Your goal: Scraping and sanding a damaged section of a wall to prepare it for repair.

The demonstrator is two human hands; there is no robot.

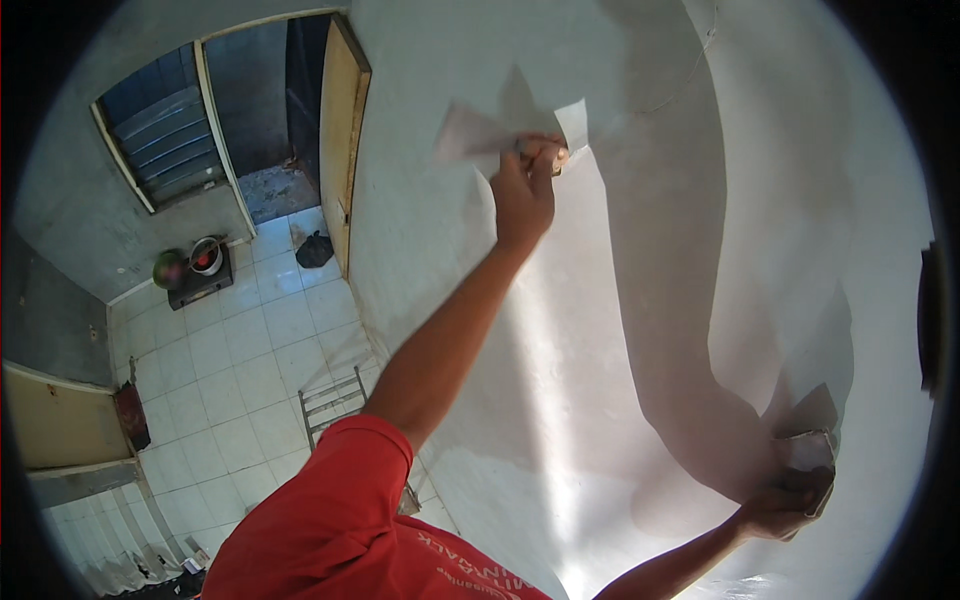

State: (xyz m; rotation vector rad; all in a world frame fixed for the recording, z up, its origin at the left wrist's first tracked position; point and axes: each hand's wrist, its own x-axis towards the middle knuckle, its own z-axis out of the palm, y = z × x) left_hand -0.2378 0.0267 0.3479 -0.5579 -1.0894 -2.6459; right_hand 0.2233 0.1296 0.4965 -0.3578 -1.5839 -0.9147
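My left hand is raised against the grey-white wall, its fingers closed round a scraper with a flat pale blade. Much of that scraper is hidden behind the fingers. Lower down at the right, my right hand grips a flat, square-cornered plate close to the wall. Its face is pale and its edges look crusted; the fingers hide part of it. A smooth, paler patch of wall runs down below my left hand. Dark shadows of my arms and the tools fall across the wall.
An open wooden door and a louvred window stand at the far left. On the tiled floor are a bucket, a green round object, a black bag and a metal ladder-like frame. A thin wire hangs on the wall.
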